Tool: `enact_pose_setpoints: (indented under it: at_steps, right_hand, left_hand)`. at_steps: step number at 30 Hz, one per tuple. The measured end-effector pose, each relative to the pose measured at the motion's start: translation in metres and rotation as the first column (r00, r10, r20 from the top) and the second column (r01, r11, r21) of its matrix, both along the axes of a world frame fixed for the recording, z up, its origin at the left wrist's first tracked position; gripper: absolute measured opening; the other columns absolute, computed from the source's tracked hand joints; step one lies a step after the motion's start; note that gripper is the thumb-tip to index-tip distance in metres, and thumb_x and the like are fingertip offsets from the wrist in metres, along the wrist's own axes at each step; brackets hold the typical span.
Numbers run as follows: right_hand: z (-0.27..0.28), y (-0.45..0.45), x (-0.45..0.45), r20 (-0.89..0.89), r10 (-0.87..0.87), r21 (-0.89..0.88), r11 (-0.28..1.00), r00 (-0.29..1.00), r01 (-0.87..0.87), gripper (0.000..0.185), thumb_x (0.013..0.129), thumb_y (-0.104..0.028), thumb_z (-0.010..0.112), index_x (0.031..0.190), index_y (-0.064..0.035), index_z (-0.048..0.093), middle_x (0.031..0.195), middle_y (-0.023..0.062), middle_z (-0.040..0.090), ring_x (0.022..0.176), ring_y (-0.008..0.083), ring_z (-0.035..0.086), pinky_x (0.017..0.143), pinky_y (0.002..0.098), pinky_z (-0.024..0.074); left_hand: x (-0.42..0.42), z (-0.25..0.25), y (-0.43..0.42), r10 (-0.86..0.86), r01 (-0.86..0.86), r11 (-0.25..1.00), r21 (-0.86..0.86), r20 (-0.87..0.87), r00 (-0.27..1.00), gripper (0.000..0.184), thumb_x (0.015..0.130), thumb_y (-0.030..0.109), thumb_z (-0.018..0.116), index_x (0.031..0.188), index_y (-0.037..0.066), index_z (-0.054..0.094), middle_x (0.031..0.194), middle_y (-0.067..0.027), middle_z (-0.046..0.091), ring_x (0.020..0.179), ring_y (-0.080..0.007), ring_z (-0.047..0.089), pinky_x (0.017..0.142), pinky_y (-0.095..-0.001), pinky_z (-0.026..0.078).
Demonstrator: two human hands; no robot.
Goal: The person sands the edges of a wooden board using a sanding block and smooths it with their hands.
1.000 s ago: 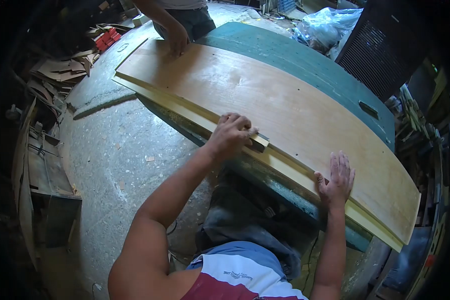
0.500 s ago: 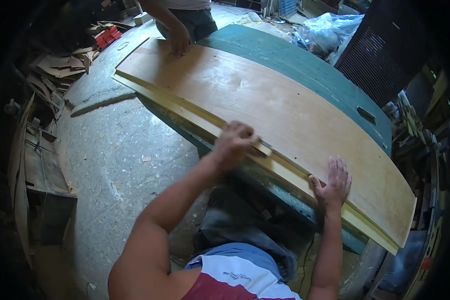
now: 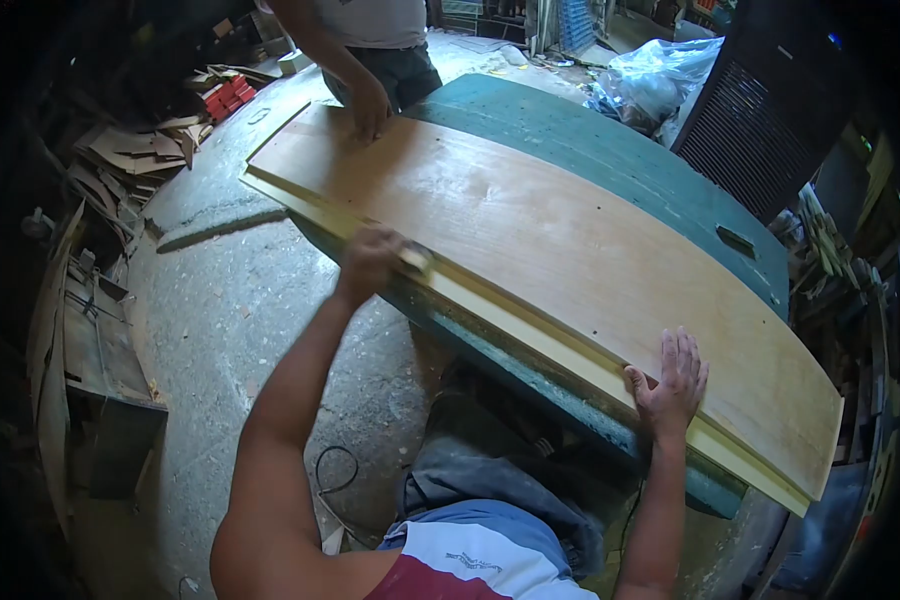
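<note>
A long pale wooden panel point(image 3: 530, 220) lies flat on a green table, with a yellowish strip of wood point(image 3: 530, 335) running along its near edge. My left hand point(image 3: 373, 262) is closed round a small wooden block point(image 3: 416, 261), blurred by motion, at the near edge left of the middle. Which face of the block touches the wood I cannot tell. Farther right, my right hand point(image 3: 673, 385) rests flat on the panel by the same edge, fingers stretched out and thumb apart, holding nothing.
Across the table, another person's hand point(image 3: 370, 110) touches the panel's far left end. The green tabletop point(image 3: 570, 130) extends behind the panel. A clear plastic bag point(image 3: 660, 75) lies beyond it, near a dark slatted panel point(image 3: 735, 120). Wood scraps point(image 3: 135, 150) are piled at left.
My left hand has slid leftward along the near edge with the block. My right hand stays in place on the panel. The whole view has shifted slightly.
</note>
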State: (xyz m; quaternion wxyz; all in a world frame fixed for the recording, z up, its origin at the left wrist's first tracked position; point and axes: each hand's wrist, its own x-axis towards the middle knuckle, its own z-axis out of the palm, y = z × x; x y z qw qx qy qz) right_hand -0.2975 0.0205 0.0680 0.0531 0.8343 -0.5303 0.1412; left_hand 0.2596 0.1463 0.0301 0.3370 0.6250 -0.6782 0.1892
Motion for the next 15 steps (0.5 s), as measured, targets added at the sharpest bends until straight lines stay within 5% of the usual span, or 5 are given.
enact_pose_setpoints:
  at_steps: [3,5,6,7,15]
  right_hand:
    - [-0.005,-0.002,-0.004,-0.005,0.011,-0.016,1.0,1.0,-0.011,0.09,0.086,-0.069,0.069,0.156,-0.0166,0.05,0.166,0.0122,0.041,0.156,0.0344,0.033,0.127,0.062,0.0174]
    - [-0.004,-0.003,-0.004,-0.001,0.017,-0.019,1.0,1.0,-0.017,0.089,0.086,-0.07,0.068,0.155,-0.0165,0.05,0.166,0.012,0.042,0.155,0.0342,0.033,0.127,0.0622,0.0176]
    - [-0.004,-0.002,-0.003,0.015,0.014,-0.015,1.0,1.0,-0.014,0.089,0.086,-0.07,0.068,0.155,-0.0165,0.05,0.166,0.0118,0.042,0.155,0.034,0.034,0.126,0.0624,0.0178]
    - [-0.004,-0.002,-0.004,0.022,0.013,-0.012,1.0,1.0,-0.013,0.089,0.086,-0.07,0.068,0.155,-0.0165,0.05,0.166,0.0118,0.042,0.155,0.034,0.034,0.126,0.0624,0.0178]
    - [-0.003,0.0,-0.002,0.032,0.008,-0.024,1.0,0.999,-0.007,0.088,0.085,-0.069,0.07,0.152,-0.0139,0.054,0.163,0.0119,0.045,0.154,0.0327,0.036,0.126,0.0617,0.0199]
  left_hand:
    - [-0.049,0.029,0.008,-0.162,0.163,0.987,-0.004,0.056,0.985,0.025,0.093,0.007,0.062,0.108,0.013,0.08,0.106,-0.0105,0.074,0.106,-0.0296,0.069,0.097,-0.0452,0.053]
    - [0.009,0.009,0.007,0.049,-0.046,0.998,-0.029,0.096,0.994,0.027,0.091,0.007,0.061,0.11,0.012,0.08,0.107,-0.0097,0.074,0.105,-0.0307,0.069,0.095,-0.0454,0.053]
    - [0.027,0.017,0.014,0.094,-0.08,0.993,0.084,-0.166,0.982,0.028,0.091,0.007,0.061,0.111,0.012,0.08,0.108,-0.0098,0.075,0.104,-0.0326,0.069,0.094,-0.0455,0.052]
    - [0.044,0.017,0.024,0.274,-0.275,0.961,0.012,0.046,0.961,0.028,0.09,0.006,0.061,0.11,0.012,0.08,0.107,-0.0112,0.075,0.102,-0.0338,0.068,0.092,-0.0463,0.053]
    - [-0.077,0.039,0.004,-0.091,0.09,0.996,0.01,0.131,0.987,0.023,0.086,0.01,0.07,0.107,0.015,0.08,0.103,-0.0084,0.074,0.105,-0.0285,0.069,0.094,-0.0484,0.053]
